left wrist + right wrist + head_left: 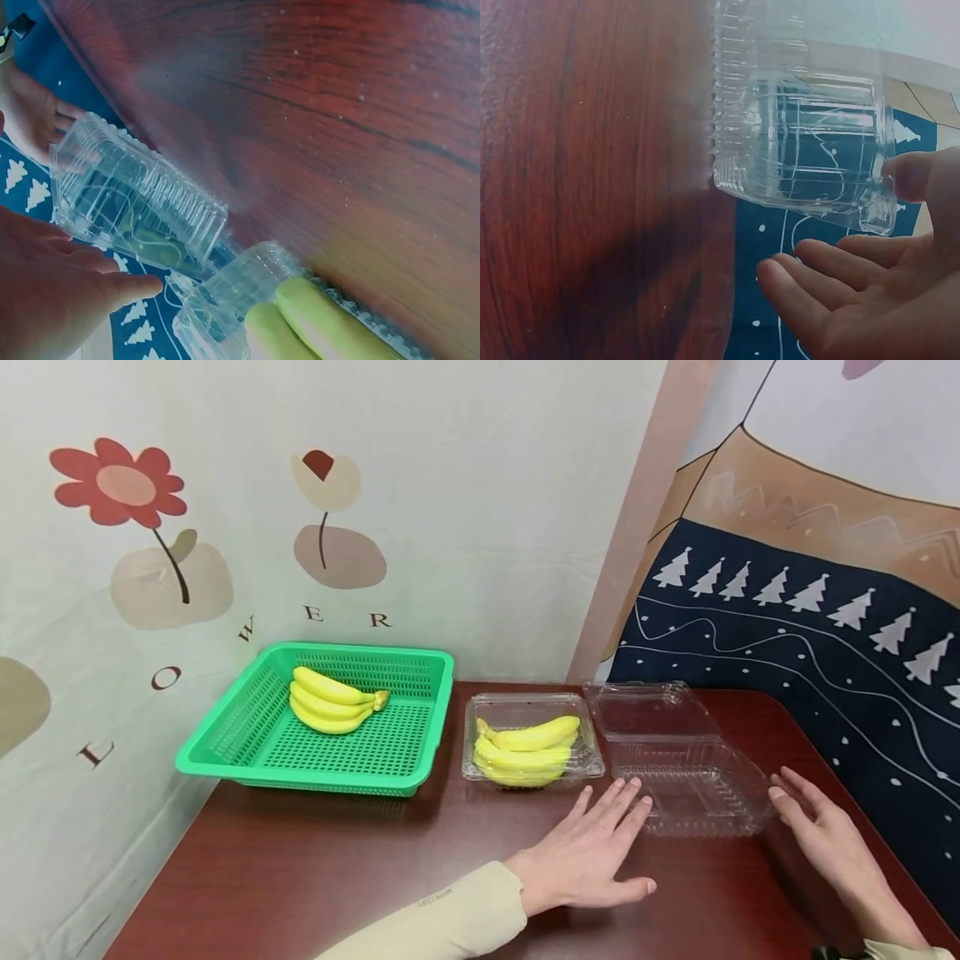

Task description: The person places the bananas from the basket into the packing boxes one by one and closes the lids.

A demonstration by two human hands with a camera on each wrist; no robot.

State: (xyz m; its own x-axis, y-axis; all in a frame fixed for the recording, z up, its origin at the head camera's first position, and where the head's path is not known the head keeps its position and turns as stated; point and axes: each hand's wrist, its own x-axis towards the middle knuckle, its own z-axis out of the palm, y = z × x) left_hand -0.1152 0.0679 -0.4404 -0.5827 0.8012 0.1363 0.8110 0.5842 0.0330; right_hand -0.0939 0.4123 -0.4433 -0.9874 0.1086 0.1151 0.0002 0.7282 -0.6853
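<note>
A clear plastic clamshell box lies on the table at the right, its lid folded back toward the wall. My left hand is spread palm down, straight fingertips reaching the box's near left side. At its right end is my right hand, fingers loosely extended; the right wrist view shows the thumb at the rim and the fingers below the corner. Left of this box stands a second clamshell box, lid down, with bananas inside. Neither hand grips anything.
A green plastic basket stands at the back left with a bunch of bananas in it. The dark red-brown table meets a patterned cloth backdrop behind and a dark blue one on the right.
</note>
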